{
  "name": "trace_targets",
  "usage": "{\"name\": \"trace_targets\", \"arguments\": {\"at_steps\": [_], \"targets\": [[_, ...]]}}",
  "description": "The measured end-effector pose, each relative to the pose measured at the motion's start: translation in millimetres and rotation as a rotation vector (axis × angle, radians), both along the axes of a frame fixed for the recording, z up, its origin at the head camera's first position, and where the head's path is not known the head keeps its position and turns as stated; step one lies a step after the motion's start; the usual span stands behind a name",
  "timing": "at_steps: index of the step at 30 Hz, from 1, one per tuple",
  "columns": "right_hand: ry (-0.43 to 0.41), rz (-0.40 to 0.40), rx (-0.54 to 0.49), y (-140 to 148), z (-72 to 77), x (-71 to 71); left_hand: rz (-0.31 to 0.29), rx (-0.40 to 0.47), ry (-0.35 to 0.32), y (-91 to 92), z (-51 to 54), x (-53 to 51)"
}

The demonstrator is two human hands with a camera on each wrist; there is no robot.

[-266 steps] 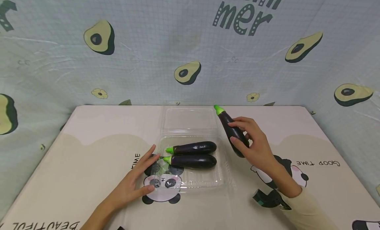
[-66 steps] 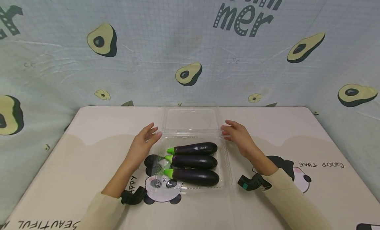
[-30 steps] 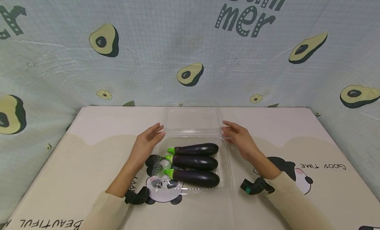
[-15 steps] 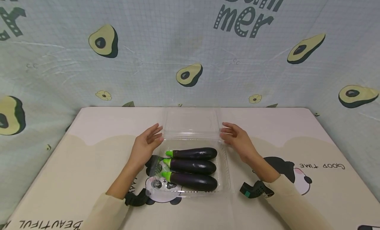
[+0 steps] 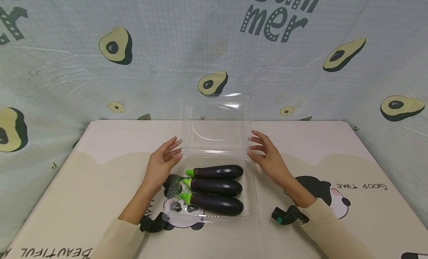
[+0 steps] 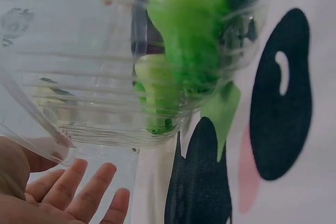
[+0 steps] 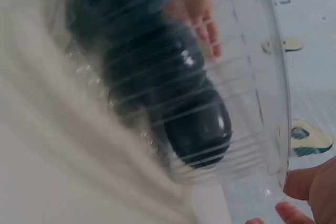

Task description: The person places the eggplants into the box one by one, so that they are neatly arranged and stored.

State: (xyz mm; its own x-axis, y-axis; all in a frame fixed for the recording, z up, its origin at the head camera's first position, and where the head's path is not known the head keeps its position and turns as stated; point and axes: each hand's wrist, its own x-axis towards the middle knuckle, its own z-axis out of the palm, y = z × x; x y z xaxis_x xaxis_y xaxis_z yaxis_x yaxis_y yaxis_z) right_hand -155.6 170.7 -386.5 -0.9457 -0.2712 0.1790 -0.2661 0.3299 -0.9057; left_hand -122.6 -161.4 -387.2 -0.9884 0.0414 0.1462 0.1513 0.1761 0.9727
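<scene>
Three purple eggplants with green stem ends, the far one (image 5: 218,171), the middle one (image 5: 214,187) and the near one (image 5: 215,204), lie side by side in a clear plastic clamshell box (image 5: 252,199). Its hinged lid (image 5: 214,129) is raised at the back, tilted up. My left hand (image 5: 159,164) touches the box's back left corner, thumb at the rim (image 6: 39,116), fingers spread and fairly straight. At the opposite back corner my right hand (image 5: 271,160) has its thumb against the rim (image 7: 286,103), fingers extended beside the lid. No eggplant is in either hand.
The box stands on a pale table cover (image 5: 110,184) printed with pandas and lettering. Behind the table's far edge hangs a light curtain (image 5: 160,65) with avocado prints. Black wrist mounts (image 5: 153,222) sit by both sleeves.
The third eggplant, earlier gripped by my right hand, lies in the box with the others. Both hands moved to the back corners. Lately the lid has swung upward and the box slid slightly nearer.
</scene>
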Motion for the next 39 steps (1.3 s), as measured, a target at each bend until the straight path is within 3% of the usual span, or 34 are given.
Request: {"name": "trace_targets", "arguments": {"at_steps": [4,8,15,23,31,35,39], "targets": [[0.092,0.037,0.044,1.4,2.3,1.7,-0.013,0.028,-0.005,-0.9,0.7,-0.4],[0.174,0.067,0.052,-1.6,16.3,10.0,-0.030,0.040,-0.003,-1.8,1.3,0.0],[0.279,0.055,0.115,-3.3,30.1,16.5,-0.106,0.088,0.024,-5.0,1.8,1.3],[0.335,0.081,0.108,-2.7,26.9,20.9,-0.193,0.073,0.051,-13.6,0.8,3.2],[0.306,0.092,0.122,1.2,21.0,24.3,-0.195,0.095,0.063,-15.7,-1.2,5.0],[0.337,0.097,0.151,10.0,4.0,16.5,-0.196,0.134,0.064,-15.7,-3.7,5.3],[0.391,0.115,0.187,13.1,-3.0,15.1,-0.186,0.162,0.088,-15.9,-7.6,6.5]]}}
